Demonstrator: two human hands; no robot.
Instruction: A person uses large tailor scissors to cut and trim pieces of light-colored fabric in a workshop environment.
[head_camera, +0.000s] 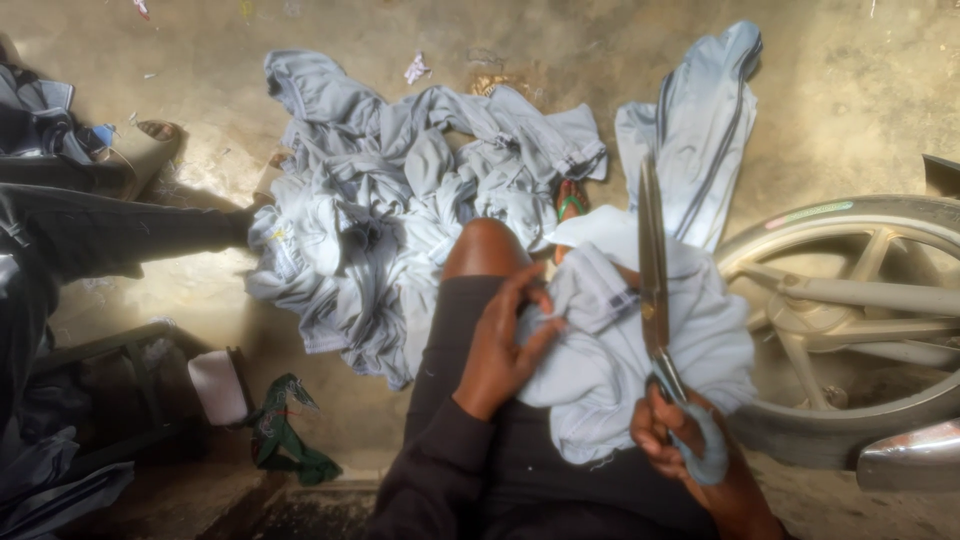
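My left hand (503, 340) pinches a fold of a pale grey garment (640, 350) that lies over my lap. My right hand (690, 435) grips the cloth-wrapped handles of long metal scissors (652, 260), whose blades point up and away, above the garment. The blades look nearly together. My bare knee (485, 250) sticks out just beyond my left hand.
A heap of pale grey garments (400, 200) covers the concrete floor ahead, with one more striped garment (695, 120) at the upper right. A motorcycle wheel (850, 320) stands at the right. Another person's dark-clad leg (110, 230) reaches in from the left. A green cloth scrap (285, 430) lies nearby.
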